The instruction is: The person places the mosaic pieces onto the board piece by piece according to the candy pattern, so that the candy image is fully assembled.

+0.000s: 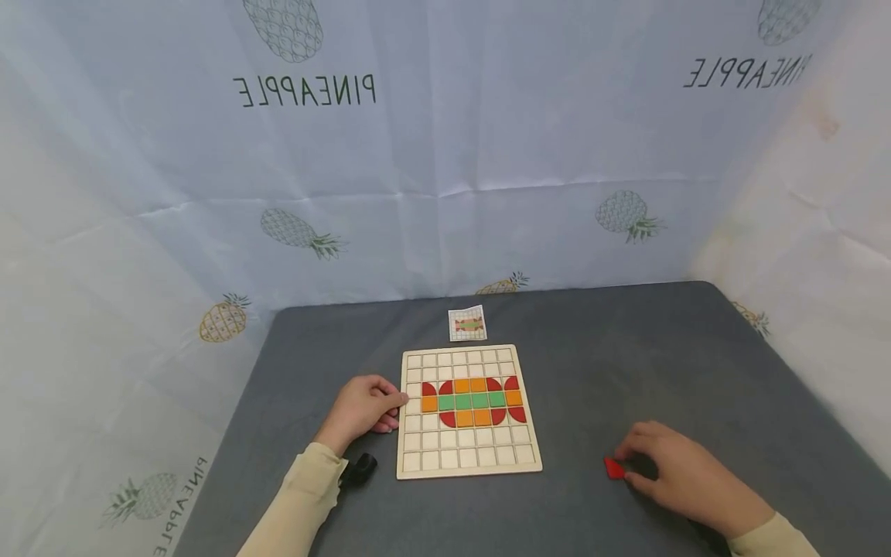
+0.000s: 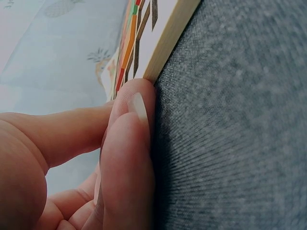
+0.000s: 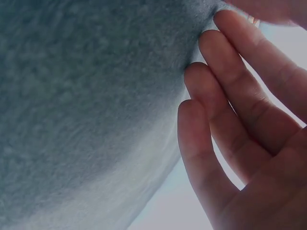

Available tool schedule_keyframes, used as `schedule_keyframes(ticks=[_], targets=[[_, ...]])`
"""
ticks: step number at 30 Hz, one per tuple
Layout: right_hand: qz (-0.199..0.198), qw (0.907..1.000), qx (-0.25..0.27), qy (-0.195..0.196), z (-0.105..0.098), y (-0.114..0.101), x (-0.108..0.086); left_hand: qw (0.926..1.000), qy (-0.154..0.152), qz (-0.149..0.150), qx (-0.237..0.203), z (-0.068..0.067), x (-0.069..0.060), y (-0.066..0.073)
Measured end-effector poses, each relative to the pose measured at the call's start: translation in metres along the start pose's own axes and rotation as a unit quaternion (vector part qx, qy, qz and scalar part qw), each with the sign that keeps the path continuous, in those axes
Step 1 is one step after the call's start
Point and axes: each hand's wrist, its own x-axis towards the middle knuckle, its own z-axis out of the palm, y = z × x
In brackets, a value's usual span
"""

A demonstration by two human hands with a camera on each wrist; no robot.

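Observation:
A square wooden grid board (image 1: 469, 462) lies on the dark table, with red, orange and green tiles (image 1: 472, 401) set in its middle rows. The red tiles on it have rounded sides; the orange and green ones are square. My left hand (image 1: 365, 404) holds the board's left edge between thumb and fingers. In the left wrist view, fingertips (image 2: 132, 98) meet the board's pale side (image 2: 172, 40). To the right of the board, my right hand (image 1: 671, 468) pinches a small red tile (image 1: 614, 468) at the tabletop. The right wrist view leaves that tile hidden.
Behind the board lies a small paper card (image 1: 467, 323) printed with a similar coloured pattern. A black object (image 1: 358, 469) shows by the left wrist. Pineapple-print curtains (image 1: 431, 240) hang behind and along both sides of the grey table (image 1: 578, 340).

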Motion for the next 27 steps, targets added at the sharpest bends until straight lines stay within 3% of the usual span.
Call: schedule_keyframes(ticks=[5, 14, 27], targets=[[-0.019, 0.9996, -0.003, 0.019, 0.007, -0.006, 0.006, 1.0, 0.0, -0.001, 0.002, 0.001, -0.002, -0.002], [-0.017, 0.9994, -0.015, 0.027, 0.01, -0.023, 0.037, 1.0, -0.001, 0.003, -0.004, 0.001, -0.001, -0.002], [-0.041, 0.9991, -0.002, 0.015, 0.009, -0.025, 0.045, 1.0, 0.006, -0.002, 0.003, 0.0, 0.0, -0.001]])
